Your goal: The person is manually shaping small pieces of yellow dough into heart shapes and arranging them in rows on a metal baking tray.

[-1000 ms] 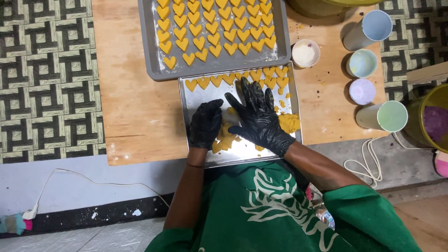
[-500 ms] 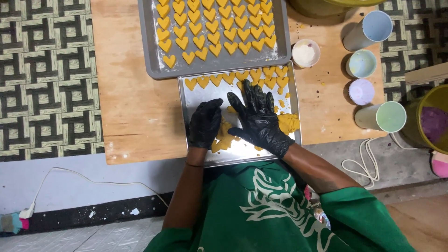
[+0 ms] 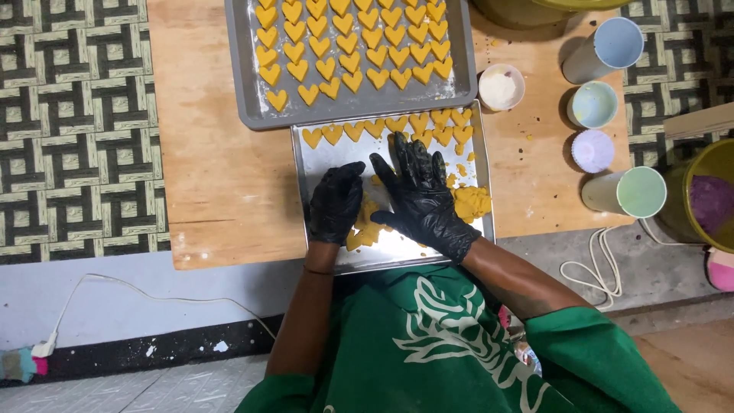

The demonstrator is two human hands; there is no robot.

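Both gloved hands stayed down on the near tray [image 3: 306, 157], barely shifting.
Right hand [image 3: 422, 200] lay spread flat, gripping nothing, pressing yellow dough [image 3: 365, 229]; left hand [image 3: 335, 203] curled beside it, grip unclear. Heart-shaped pieces [image 3: 397, 124] lined the far edge.

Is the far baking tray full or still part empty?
Nearly full: heart-shaped dough pieces fill the far tray in rows; only its near strip is bare.
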